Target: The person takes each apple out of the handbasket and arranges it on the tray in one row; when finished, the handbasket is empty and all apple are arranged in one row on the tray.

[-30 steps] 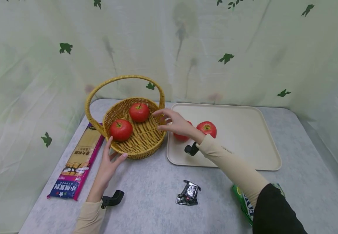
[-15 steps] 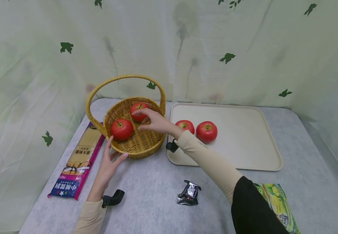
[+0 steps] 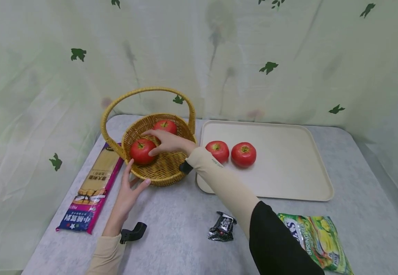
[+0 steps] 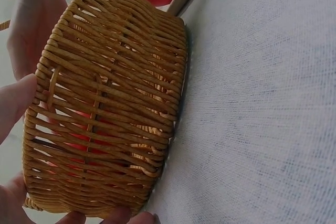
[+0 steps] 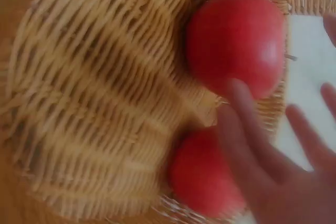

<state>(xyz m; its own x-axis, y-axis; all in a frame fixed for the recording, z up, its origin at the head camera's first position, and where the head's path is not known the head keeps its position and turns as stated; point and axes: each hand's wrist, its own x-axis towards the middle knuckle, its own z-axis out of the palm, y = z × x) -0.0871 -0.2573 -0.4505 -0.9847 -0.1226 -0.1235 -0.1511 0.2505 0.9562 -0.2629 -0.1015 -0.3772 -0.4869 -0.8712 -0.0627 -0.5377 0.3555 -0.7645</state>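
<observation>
A round wicker basket (image 3: 166, 173) with a tall arched handle holds two red apples. My left hand (image 3: 126, 196) holds its near left side, thumb at the rim in the left wrist view and several fingertips along the wicker wall. Inside the basket, my right hand (image 3: 171, 142) hovers with fingers spread. Its thumb tip overlaps the edge of the front left apple (image 3: 140, 152); whether it touches cannot be told. The back apple (image 3: 165, 126) is partly covered by this hand. In the right wrist view, extended fingers (image 5: 244, 124) reach across both apples, gripping neither.
A beige tray (image 3: 281, 164) on the right bears two more apples (image 3: 243, 154). Left of the basket lies a long pasta packet (image 3: 92, 191). A small black-and-silver wrapped item (image 3: 222, 228) lies in front. A green chip bag (image 3: 322, 240) is partly behind the right sleeve.
My right hand has moved left from the basket's right rim, past the back apple, to the front left apple. The left hand and basket have stayed in place.
</observation>
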